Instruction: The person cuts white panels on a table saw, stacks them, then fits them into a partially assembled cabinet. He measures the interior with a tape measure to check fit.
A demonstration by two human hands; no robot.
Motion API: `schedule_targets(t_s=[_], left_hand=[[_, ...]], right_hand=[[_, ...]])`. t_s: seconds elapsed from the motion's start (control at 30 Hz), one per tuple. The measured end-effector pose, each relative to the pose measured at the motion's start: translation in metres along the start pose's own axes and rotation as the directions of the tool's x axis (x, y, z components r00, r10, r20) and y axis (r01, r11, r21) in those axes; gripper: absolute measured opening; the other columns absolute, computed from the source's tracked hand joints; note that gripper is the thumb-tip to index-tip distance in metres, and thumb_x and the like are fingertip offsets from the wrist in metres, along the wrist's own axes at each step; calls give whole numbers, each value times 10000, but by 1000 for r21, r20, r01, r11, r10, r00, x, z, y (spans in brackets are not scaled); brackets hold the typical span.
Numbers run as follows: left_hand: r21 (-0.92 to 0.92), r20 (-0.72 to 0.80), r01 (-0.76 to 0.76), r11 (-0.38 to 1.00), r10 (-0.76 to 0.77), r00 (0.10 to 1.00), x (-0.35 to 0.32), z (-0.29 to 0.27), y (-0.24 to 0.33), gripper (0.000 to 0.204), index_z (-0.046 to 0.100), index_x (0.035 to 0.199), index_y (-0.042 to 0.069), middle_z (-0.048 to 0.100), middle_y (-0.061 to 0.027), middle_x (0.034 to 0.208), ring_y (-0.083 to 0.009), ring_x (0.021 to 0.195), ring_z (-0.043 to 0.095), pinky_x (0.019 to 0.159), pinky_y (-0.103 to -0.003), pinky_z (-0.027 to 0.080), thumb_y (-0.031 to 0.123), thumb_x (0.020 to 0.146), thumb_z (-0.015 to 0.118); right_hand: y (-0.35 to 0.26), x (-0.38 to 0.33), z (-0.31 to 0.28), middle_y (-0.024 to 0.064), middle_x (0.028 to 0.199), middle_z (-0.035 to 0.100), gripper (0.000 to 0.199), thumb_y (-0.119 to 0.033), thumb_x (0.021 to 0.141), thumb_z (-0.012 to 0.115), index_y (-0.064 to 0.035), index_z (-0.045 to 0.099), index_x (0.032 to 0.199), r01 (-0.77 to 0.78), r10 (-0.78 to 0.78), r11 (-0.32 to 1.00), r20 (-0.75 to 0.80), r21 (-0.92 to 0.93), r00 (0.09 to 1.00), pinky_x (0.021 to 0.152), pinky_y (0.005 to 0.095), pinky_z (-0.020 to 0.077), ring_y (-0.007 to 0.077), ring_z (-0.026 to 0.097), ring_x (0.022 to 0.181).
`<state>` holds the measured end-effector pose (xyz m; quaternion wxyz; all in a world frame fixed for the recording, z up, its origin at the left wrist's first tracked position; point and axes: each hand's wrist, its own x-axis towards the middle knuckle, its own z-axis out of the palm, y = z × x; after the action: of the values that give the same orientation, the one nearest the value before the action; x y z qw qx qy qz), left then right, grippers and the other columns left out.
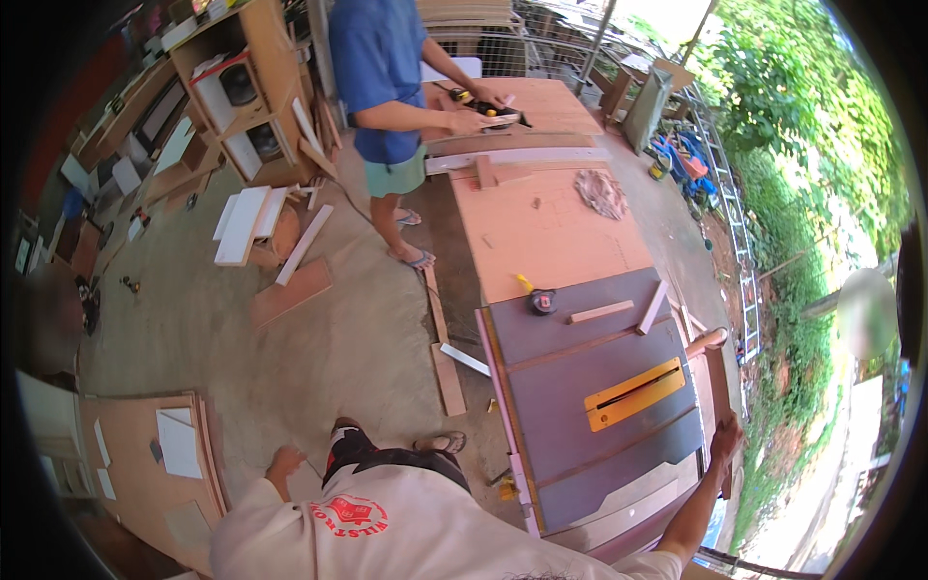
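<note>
Tape measure (542,302) lies on bench (541,232) behind saw table (580,387)

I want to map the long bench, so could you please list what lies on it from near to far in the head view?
Yellow saw-blade insert → short wooden strip → black tape measure → crumpled rag → long pale board → the other person's hands on a power tool.
</note>
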<state>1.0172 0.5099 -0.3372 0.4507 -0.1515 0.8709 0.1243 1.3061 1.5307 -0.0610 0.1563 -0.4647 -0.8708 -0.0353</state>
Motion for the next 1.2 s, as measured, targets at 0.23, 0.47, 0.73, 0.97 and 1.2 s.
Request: schedule_targets(t_s=[0.23, 0.47, 0.73, 0.97, 1.2], left_hand=[[-168, -305, -688, 706, 626, 717, 13, -58, 121, 464, 681, 1260, -10, 763, -152, 1120, -310, 1017, 714, 914, -404, 556, 366, 988, 697], [-783, 86, -463, 416, 809, 581, -114, -195, 142, 662, 657, 1354, 21, 731, -123, 1233, -184, 1030, 719, 937, -344, 583, 599, 1064, 514], [-892, -23, 304, -334, 706, 708, -169, -252, -2, 891, 478, 1495, 28, 642, -186, 1363, -302, 1159, 708, 982, -441, 615, 748, 972, 527], [-565, -147, 191, -803, 325, 934, -112, -222, -107, 569, 493, 1413, 25, 618, -158, 1346, -303, 1223, 667, 1017, -468, 614, 106, 905, 738], [-324, -65, -109, -940, -93, 994, -51, -192, -149, 520, 498, 1395, -34, 606, -179, 1349, -356, 1288, 602, 1139, -554, 490, 48, 906, 656]], right_hand=[[-246, -83, -137, 298, 956, 723, 360, -42, 924, 705, -39, 689, 1283, 223, -216, 948, -54, 229, 975, 798, 514, 554, 470, 722, 914], [-530, -211, -167, 165, 1291, 726, 592, 137, 776, 695, -84, 694, 1326, 668, -807, 498, 14, 553, 591, 1036, 445, 555, 364, 691, 1207], [-794, -362, -70, 153, 1278, 734, 498, 62, 826, 689, -69, 692, 1306, 636, -1000, 17, 22, 771, 0, 989, 439, 571, 352, 712, 1158], [-955, -473, 10, 163, 1310, 710, 617, 80, 773, 706, -108, 662, 1359, 381, -838, -456, -244, 805, -488, 1013, 445, 566, 360, 681, 1206], [-1073, -528, 107, 180, 1412, 659, 537, -88, 907, 777, -69, 620, 1421, 391, -744, -22, 246, 920, -622, 1053, 384, 543, 272, 635, 1317]])
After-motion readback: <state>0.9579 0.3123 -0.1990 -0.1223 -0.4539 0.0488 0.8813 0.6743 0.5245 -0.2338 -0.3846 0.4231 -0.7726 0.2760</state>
